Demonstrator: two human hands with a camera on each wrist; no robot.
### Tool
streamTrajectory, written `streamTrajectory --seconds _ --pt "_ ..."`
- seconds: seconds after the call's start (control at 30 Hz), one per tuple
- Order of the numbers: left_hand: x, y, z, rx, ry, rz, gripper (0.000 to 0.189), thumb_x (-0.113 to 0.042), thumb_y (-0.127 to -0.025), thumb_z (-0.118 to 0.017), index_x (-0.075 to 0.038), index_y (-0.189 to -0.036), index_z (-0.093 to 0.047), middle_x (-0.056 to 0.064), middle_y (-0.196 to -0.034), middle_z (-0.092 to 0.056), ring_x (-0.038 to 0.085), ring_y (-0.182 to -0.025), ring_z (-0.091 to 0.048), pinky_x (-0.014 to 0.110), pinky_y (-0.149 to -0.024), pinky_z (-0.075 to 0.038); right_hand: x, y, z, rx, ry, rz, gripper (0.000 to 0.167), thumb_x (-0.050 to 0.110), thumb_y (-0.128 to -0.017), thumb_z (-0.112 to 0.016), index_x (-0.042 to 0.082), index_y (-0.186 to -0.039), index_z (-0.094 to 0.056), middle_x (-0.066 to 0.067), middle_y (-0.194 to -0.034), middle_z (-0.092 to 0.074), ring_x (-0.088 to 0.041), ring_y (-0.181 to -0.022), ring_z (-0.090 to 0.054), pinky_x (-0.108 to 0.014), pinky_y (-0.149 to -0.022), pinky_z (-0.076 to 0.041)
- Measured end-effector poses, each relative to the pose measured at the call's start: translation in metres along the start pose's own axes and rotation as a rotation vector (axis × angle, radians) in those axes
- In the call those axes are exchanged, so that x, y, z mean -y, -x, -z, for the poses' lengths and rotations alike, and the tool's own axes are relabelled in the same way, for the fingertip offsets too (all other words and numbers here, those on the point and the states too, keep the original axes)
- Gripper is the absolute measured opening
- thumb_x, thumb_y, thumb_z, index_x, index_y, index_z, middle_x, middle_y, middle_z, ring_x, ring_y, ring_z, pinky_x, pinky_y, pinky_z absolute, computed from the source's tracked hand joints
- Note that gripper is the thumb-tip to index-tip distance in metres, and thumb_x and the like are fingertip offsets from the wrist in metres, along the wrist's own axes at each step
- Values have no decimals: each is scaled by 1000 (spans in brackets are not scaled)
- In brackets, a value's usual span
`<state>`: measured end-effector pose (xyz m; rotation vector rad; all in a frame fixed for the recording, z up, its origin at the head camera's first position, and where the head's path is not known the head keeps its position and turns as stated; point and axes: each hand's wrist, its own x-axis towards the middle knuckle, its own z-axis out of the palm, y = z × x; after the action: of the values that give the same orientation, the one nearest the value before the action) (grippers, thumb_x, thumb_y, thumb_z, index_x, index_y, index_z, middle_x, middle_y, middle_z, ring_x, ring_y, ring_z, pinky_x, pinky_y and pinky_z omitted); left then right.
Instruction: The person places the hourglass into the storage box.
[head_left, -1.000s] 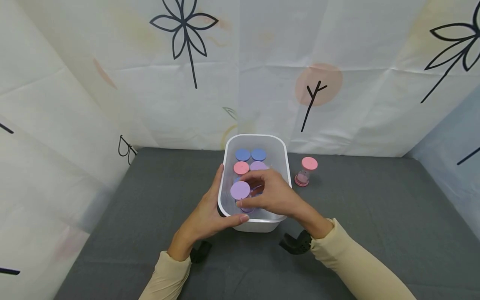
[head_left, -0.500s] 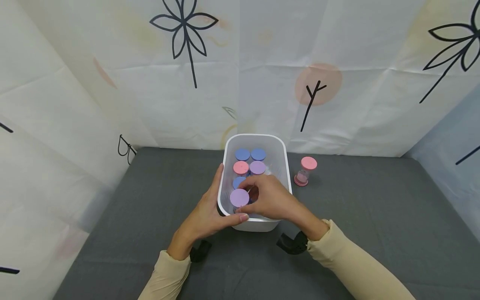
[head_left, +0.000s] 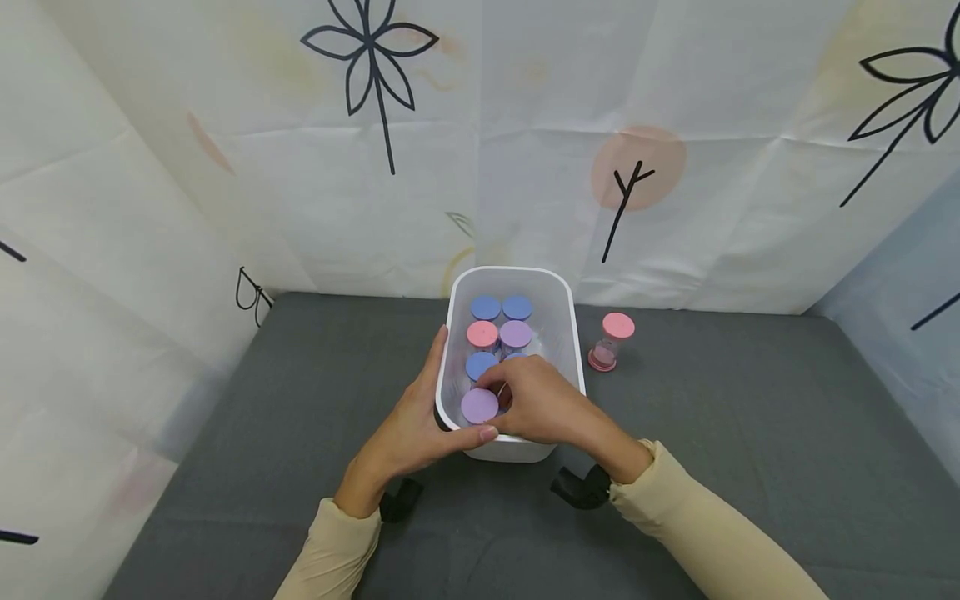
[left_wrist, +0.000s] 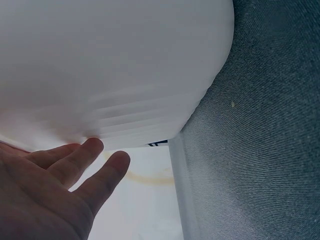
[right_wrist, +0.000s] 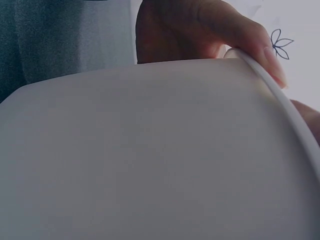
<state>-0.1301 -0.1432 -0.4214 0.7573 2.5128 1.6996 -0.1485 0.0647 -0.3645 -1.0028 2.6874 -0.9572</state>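
Note:
A white plastic bin (head_left: 561,342) holds several upright sand timers with blue, pink and purple caps. At its near left corner, my right hand (head_left: 543,404) pinches a purple-capped sand timer (head_left: 479,406) down inside the bin; its lower part is hidden. My left hand (head_left: 412,425) rests against the bin's near left corner. Its thumb lies over the near rim, while its fairly straight fingers (left_wrist: 107,175) lie along the outside wall in the left wrist view. A blue-capped timer (head_left: 482,365) stands just behind the purple one.
Outside the bin, a pink sand timer (head_left: 611,342) stands upright on the dark grey tabletop (head_left: 720,417) to the right. A white patterned cloth (head_left: 525,167) hangs behind the table's far edge.
My right hand has lowered the purple-capped sand timer toward the near left corner of the bin, uncovering more of the blue cap behind it. The left hand has stayed in place.

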Motion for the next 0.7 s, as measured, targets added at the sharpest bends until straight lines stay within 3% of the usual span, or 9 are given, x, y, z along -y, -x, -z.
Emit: streamTrajectory --seconds 0.3,0.7 --pt "0 -1 0 2 1 -5 127 -31 -78 -89 -30 -163 5 -2 -166 -23 16 -135 -46 52 -108 -39 2 -2 1 18 0 7 32 10 -73 -89 3 -103 -77 2 -81 -71 -13 -73 -65 -24 -69 -51" --pt "1 -1 0 5 6 0 127 -30 -78 -89 -30 -163 5 -3 -167 -18 16 -137 -44 54 -109 -37 0 5 0 -65 -60 -54 37 14 -72 -91 3 -104 -76 1 -88 -72 -11 -79 -68 -26 -74 -55"
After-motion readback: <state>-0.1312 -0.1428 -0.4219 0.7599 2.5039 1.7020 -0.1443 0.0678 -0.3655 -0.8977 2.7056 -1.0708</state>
